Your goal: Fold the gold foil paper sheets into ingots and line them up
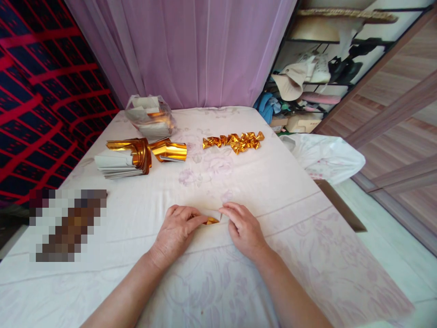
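A small folded paper point(212, 217) — white on its upper face, gold foil showing at its lower edge — was pinched flat against the white cloth-covered table point(273, 191), and every other place is given from it. Bare cloth was left open on all sides of the paper: a wide stretch behind it, and more toward the table's right edge, where a dark board point(341, 207) jutted past the cloth. The left hand point(175, 232) was laid palm-down at the paper's left, fingers curled, the thumb and forefinger closed on its left end. The right hand point(244, 228) was pressed on its right end, fingers bent and fingertips set on the white face. Both forearms were angled inward from the near edge.

Well behind the paper and to its left a stack of gold-and-white sheets point(124, 159) was seen, with a clear plastic bag point(150, 116) beyond it. Behind and slightly right — a row of folded gold pieces point(235, 141).
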Demonstrator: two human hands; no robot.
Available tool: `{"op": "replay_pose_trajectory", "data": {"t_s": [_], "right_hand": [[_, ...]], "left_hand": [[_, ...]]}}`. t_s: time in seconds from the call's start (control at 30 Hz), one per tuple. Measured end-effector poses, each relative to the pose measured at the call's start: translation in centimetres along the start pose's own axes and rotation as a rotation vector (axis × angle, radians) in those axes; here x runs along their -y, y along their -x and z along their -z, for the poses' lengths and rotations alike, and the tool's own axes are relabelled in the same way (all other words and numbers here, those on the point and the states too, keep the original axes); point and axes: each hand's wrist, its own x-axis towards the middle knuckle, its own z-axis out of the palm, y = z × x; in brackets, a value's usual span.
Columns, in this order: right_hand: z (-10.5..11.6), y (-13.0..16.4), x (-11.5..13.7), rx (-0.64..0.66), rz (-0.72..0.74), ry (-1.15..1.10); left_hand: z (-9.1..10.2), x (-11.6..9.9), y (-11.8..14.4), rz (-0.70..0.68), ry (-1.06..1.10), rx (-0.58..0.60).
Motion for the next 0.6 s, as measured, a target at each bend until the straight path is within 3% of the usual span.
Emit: {"op": "replay_pose_trajectory", "data": {"t_s": [0.37,0.6], "right_hand": [[-0.1,-0.4,0.5,0.046,0.082,-0.014],[0.3,-0.4,1.8,0.037,0.177,0.148]], "left_hand": [[0.4,-0.6,-0.1,-0.026,-0.062,0.045],[0.8,-2.1,0.8,0.021,-0.072,0.037]]}}
